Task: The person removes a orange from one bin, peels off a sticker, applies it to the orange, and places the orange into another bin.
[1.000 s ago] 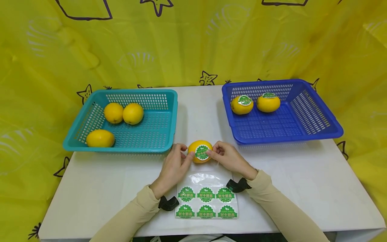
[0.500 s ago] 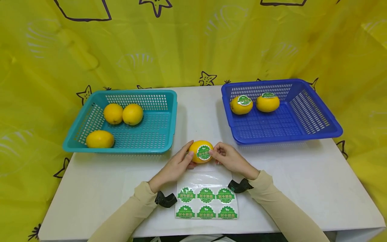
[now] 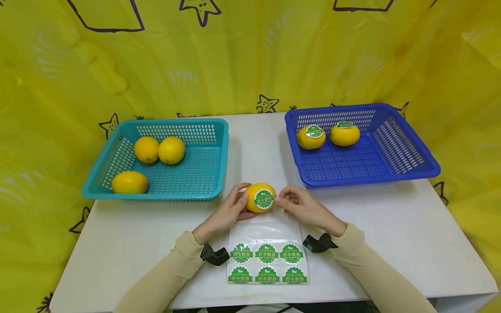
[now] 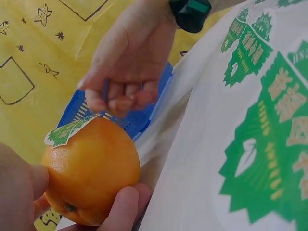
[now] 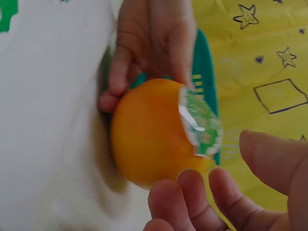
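An orange [image 3: 252,191] sits in my left hand [image 3: 225,215], which grips it from the left with thumb and fingers around its side. On its face is a round green-and-white sticker [image 3: 264,199]; in the right wrist view part of the sticker's edge stands away from the peel. My right hand [image 3: 309,211] is just right of the orange, holding nothing. Its thumb and fingers are loosely bent and spread apart in the right wrist view. Nearer the body lies a sheet of green stickers [image 3: 266,231] on the white table.
At the back left is a teal basket [image 3: 203,174] with three oranges, one of them [image 3: 129,182] near the front. A blue basket [image 3: 344,167] at the back right holds two stickered oranges [image 3: 311,141]. A yellow patterned cloth [image 3: 235,65] hangs behind the table [image 3: 129,252].
My left hand has come in closer and now grips the orange. My right thumb has left the sticker, and the right hand has drawn back slightly to the right.
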A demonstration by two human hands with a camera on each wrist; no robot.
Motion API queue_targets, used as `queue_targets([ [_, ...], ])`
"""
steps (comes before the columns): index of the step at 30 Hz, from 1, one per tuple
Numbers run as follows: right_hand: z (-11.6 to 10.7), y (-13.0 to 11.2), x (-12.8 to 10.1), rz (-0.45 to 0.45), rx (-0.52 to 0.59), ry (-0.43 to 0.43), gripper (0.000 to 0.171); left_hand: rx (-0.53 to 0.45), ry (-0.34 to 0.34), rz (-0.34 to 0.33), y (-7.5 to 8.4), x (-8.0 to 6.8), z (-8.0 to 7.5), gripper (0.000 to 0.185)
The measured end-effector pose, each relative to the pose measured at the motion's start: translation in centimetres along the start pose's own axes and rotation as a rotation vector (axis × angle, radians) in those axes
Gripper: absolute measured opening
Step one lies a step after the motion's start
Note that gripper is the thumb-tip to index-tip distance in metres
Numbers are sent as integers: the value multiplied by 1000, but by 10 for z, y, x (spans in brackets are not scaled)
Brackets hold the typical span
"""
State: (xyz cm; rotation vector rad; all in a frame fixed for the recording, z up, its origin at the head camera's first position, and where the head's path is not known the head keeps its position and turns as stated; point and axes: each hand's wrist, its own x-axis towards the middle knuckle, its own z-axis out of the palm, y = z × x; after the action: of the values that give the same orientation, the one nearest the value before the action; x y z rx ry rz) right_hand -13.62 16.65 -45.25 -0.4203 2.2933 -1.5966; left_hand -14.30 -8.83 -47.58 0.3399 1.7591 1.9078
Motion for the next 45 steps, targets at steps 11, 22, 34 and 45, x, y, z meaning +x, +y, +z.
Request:
queue_targets([
  [11,-61,-36,-56,-191,-78,113,11,-14,34,15,0,-9,-2,45],
  [22,-153,-23,-104,-285,91,539,14,-58,-76,55,17,-18,17,46],
  [34,-211,28,-111,-31,446,1135,54,-142,-180,137,61,-7,61,43],
  [45,-220,54,-109,97,451,845,81,-292,-176,128,114,61,101,37],
])
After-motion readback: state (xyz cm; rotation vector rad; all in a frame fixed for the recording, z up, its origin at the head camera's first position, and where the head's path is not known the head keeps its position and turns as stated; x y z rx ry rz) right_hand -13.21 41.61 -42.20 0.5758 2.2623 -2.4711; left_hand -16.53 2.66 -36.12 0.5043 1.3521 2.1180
